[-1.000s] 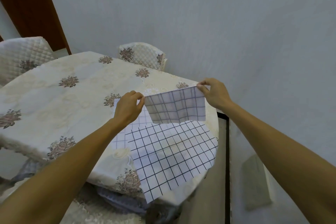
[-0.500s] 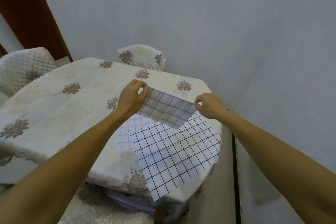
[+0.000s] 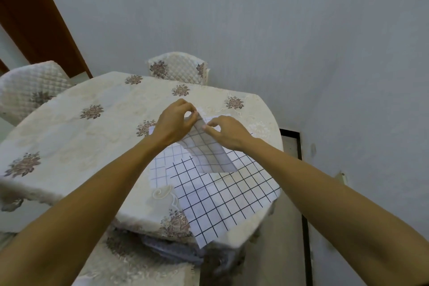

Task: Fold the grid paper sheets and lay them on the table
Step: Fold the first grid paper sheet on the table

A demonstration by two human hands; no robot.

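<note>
A round-cornered bench [image 3: 69, 137] stands near a pale grey wall [image 3: 255, 18], draped in a cream cloth dotted with brown flower motifs. Two chairs with quilted cream covers sit at its far side, one at the left [image 3: 27, 90] and one at the back [image 3: 178, 67], and a dark wooden door frame [image 3: 34, 18] slants down the upper left. Above the bench's right part, the left hand [image 3: 173, 123] pinches the top corner of a grid paper sheet [image 3: 209, 153] between fingertips, while the right hand [image 3: 226, 131] grips the same sheet just beside it; the sheet hangs curved and partly folded. Beneath it, a larger grid sheet [image 3: 222, 197] lies flat on the cloth, its near corner overhanging the bench edge, with another sheet [image 3: 159, 169] partly under it.
</note>
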